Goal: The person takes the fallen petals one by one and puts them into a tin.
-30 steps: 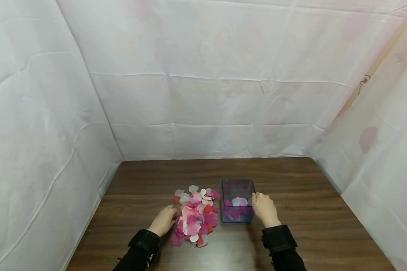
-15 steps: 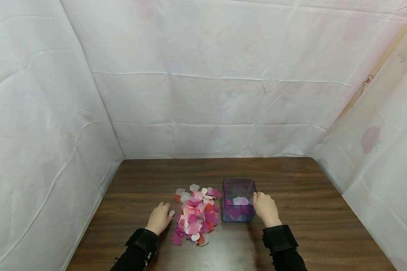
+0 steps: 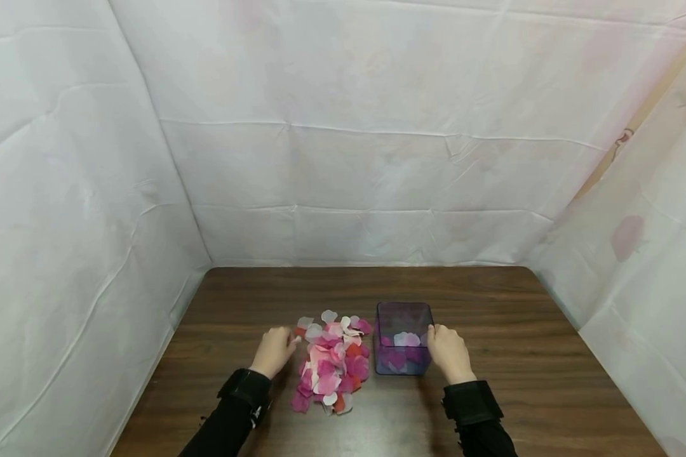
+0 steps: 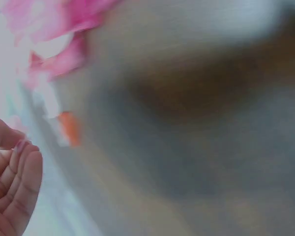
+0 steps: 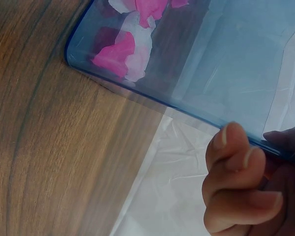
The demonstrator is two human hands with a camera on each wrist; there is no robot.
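Observation:
A heap of fabric flower petals (image 3: 330, 365), pink, magenta, white and orange-red, lies on the table. At its upper left edge is my left hand (image 3: 274, 351). In the left wrist view, thumb and fingertips (image 4: 32, 169) meet on a small pinkish petal (image 4: 19, 145), blurred and mostly hidden. Right of the heap stands a see-through bluish-purple plastic box (image 3: 403, 317), its open top facing up. My right hand (image 3: 449, 354) pinches the box's right wall at the rim. Pink and white petals (image 5: 117, 55) lie inside the box.
The dark wood-grain table (image 3: 526, 355) carries the heap and the box. White cloth walls (image 3: 354, 235) enclose it at the back and both sides. A loose orange petal (image 4: 70, 129) lies at the heap's edge in the left wrist view.
My left hand drew off the heap's left edge with a pale petal at the thumb, then shifted up and right, fingers closing. The right hand and box look unmoved.

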